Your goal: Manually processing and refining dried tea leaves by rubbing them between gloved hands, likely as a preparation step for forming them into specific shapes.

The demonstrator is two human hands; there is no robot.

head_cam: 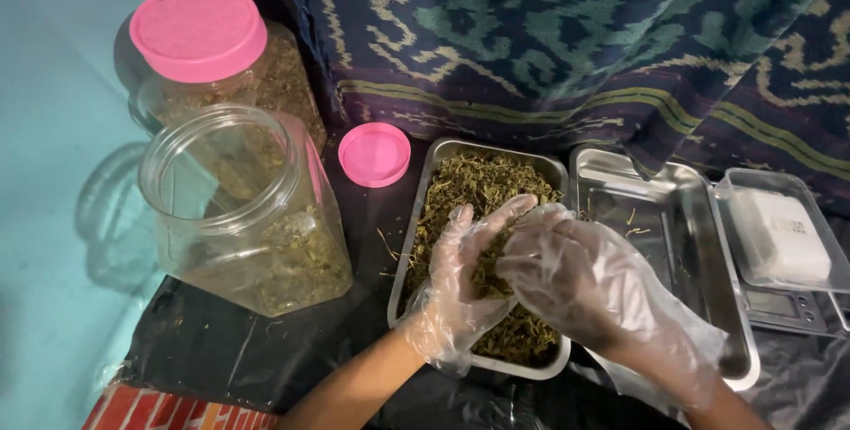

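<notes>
Herb tray (423, 217) between jars (239, 209) and seemingly empty tray (673, 217).

dried green herbs (478, 184), heaped loosely in steel tray (423, 209)

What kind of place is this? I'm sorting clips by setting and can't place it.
Likely a small home workspace for sorting and weighing dried herbs: a steel tray of dried leaves, an open plastic jar, and a digital scale on black sheeting over the floor.
</notes>
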